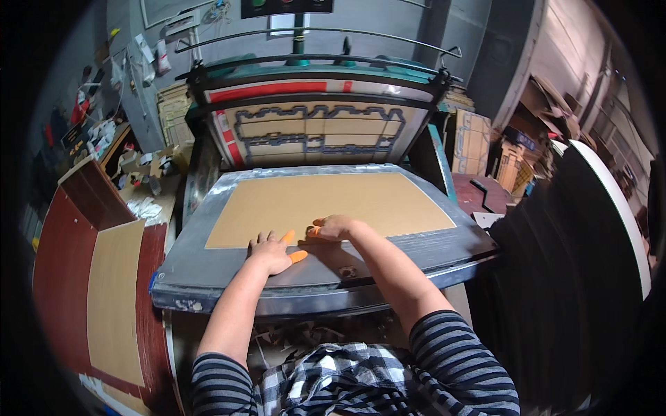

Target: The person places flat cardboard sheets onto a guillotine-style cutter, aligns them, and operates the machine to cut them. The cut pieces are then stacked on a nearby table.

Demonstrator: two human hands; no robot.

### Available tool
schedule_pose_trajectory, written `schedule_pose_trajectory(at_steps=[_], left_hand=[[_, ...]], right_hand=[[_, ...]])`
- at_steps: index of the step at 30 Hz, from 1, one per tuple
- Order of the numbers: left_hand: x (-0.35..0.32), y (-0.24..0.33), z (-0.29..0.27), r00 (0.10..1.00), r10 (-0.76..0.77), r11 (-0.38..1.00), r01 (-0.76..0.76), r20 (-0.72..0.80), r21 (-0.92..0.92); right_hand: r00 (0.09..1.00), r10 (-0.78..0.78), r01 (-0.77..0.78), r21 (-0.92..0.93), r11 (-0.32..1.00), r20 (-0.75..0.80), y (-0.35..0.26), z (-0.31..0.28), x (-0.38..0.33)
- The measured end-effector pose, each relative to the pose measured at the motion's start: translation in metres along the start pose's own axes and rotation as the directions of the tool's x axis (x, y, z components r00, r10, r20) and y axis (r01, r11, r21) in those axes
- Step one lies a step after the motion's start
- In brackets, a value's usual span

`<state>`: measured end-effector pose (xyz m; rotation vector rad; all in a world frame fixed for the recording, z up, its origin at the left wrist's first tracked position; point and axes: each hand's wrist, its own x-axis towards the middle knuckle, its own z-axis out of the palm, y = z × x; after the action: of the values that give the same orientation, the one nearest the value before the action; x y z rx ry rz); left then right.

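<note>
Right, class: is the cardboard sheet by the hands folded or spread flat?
Spread flat: the cardboard sheet lies smooth on the grey table, all four corners showing.

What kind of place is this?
Probably a cardboard die-cutting workshop. A patterned cutting die is mounted on the raised plate of a large press, a tan cardboard sheet lies on its flat bed, and a similar patterned board leans behind on the right.
</note>
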<state>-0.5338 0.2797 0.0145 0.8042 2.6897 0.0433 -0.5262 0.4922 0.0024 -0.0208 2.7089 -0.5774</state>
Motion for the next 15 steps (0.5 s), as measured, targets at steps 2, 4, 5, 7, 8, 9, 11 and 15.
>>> schedule_pose_trajectory(at_steps=[2,4,5,7,8,9,11,15], left_hand=[[0.002,0.024,-0.004,1.000,0.027,1.000,-0.027,0.006,0.011],[0.006,0.042,0.003,0.988,0.157,0.986,-0.157,0.007,0.053],[0.009,0.042,0.010,0.979,0.203,0.979,-0.201,-0.034,0.040],[0.014,0.035,0.015,0.975,0.213,0.977,-0.213,-0.057,0.000],[0.011,0.033,0.008,0.975,0.215,0.975,-0.218,-0.052,-0.040],[0.009,0.033,0.005,0.977,0.210,0.977,-0.211,-0.027,-0.039],[0.002,0.036,0.003,0.983,0.183,0.982,-0.183,-0.003,-0.039],[0.019,0.038,0.010,0.980,0.177,0.983,-0.181,0.090,0.035]], right_hand=[[0.991,-0.006,0.004,-0.012,1.000,-0.133,0.020,0.009,0.004],[0.988,0.026,-0.028,-0.012,1.000,-0.151,0.034,0.011,0.007],[0.988,0.030,-0.031,-0.009,0.999,-0.151,0.032,0.011,0.008],[0.990,0.031,-0.035,-0.027,0.999,-0.135,0.030,0.005,0.012],[0.991,0.030,-0.035,-0.038,0.999,-0.128,0.028,0.000,0.015],[0.993,0.028,-0.030,-0.022,0.999,-0.118,0.026,-0.007,0.018],[0.968,-0.005,0.010,0.018,1.000,-0.250,0.022,-0.029,0.020],[0.624,-0.168,0.034,-0.188,0.981,-0.763,-0.005,-0.161,0.013]])
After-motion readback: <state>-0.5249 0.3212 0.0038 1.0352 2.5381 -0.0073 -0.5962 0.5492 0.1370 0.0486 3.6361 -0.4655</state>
